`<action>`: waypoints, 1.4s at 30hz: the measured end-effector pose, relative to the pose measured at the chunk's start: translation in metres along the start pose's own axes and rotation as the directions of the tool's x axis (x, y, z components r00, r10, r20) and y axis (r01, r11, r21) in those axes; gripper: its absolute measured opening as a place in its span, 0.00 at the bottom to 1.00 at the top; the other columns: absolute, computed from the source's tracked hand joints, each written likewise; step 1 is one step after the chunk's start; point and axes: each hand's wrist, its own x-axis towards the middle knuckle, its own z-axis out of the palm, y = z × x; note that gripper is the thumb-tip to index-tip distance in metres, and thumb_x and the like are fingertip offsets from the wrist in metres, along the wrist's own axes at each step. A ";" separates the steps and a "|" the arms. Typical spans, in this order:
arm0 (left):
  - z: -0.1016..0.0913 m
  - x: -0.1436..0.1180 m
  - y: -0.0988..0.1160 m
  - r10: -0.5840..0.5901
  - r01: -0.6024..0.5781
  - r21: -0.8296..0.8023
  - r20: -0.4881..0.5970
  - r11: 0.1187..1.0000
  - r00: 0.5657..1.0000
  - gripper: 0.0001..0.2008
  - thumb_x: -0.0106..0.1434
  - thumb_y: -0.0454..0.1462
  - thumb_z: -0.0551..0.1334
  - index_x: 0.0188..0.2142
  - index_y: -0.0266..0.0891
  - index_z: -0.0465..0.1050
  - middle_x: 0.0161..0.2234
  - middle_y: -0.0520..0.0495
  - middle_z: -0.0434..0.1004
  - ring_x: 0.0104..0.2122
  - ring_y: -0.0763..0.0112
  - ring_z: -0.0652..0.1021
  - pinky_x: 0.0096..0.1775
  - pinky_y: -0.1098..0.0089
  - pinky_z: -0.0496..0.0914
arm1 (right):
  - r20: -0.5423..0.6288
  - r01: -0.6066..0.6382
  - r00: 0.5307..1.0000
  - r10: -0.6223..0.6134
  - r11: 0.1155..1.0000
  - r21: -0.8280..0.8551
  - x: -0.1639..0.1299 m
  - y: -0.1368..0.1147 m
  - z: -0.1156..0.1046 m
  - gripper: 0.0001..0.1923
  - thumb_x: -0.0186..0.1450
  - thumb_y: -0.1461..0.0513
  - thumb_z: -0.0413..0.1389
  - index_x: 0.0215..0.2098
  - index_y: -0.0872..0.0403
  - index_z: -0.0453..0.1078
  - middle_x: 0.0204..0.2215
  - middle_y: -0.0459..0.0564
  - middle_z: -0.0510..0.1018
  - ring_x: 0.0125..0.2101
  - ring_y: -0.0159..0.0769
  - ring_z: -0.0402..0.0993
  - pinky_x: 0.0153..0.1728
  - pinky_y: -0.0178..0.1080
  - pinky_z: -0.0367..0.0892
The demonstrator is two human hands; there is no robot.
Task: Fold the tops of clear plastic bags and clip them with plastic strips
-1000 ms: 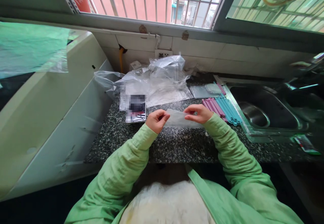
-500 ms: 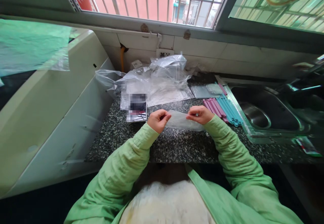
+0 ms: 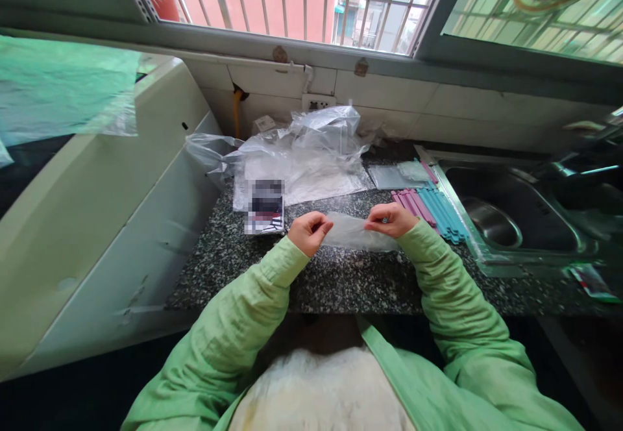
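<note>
Stretched between my two hands is a small clear plastic bag [image 3: 357,235], held above the speckled dark countertop [image 3: 341,288]. My left hand [image 3: 309,232] pinches its left end between thumb and fingers. At the upper right edge, my right hand [image 3: 392,219] pinches the same bag. Just beyond my right hand lie a row of pink strips [image 3: 413,206] and a row of blue strips [image 3: 442,213], side by side. A flat dark packet with a blurred face [image 3: 267,207] rests left of my left hand.
Crumpled clear plastic bags [image 3: 316,158] lie at the back, near the wall socket [image 3: 318,101]. A flat stack of clear bags [image 3: 384,176] sits behind the strips. To the right is a sink [image 3: 530,204] with a metal bowl [image 3: 492,222]; a pale appliance [image 3: 160,113] stands left.
Both hands have shifted very slightly to the right in the view, along with the whole scene. Their pinch on the plastic bag is the same.
</note>
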 end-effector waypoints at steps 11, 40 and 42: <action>0.002 0.001 -0.001 0.021 -0.021 0.013 -0.009 1.000 1.000 0.12 0.55 0.39 0.56 0.18 0.36 0.63 0.17 0.55 0.58 0.18 0.79 0.60 0.22 0.75 0.57 | 0.014 -0.028 1.000 0.028 0.999 0.021 0.001 -0.006 0.001 0.18 0.57 0.52 0.53 0.23 0.60 0.70 0.18 0.48 0.70 0.20 0.26 0.60 0.21 0.31 0.57; 0.009 0.000 -0.004 -0.076 0.077 -0.019 0.053 0.997 0.996 0.12 0.53 0.40 0.56 0.17 0.36 0.61 0.15 0.56 0.56 0.17 0.80 0.58 0.21 0.75 0.55 | -0.029 0.054 0.998 -0.057 0.995 -0.079 0.004 0.001 0.017 0.18 0.61 0.55 0.49 0.19 0.58 0.67 0.16 0.46 0.67 0.19 0.25 0.58 0.21 0.29 0.55; 0.010 0.000 -0.005 -0.095 0.096 -0.031 0.050 0.995 0.994 0.12 0.53 0.40 0.56 0.17 0.36 0.61 0.15 0.56 0.55 0.17 0.80 0.58 0.21 0.75 0.55 | -0.031 0.041 0.999 -0.044 0.996 -0.084 0.005 -0.001 0.016 0.18 0.60 0.55 0.49 0.19 0.58 0.67 0.15 0.46 0.67 0.19 0.25 0.59 0.22 0.30 0.55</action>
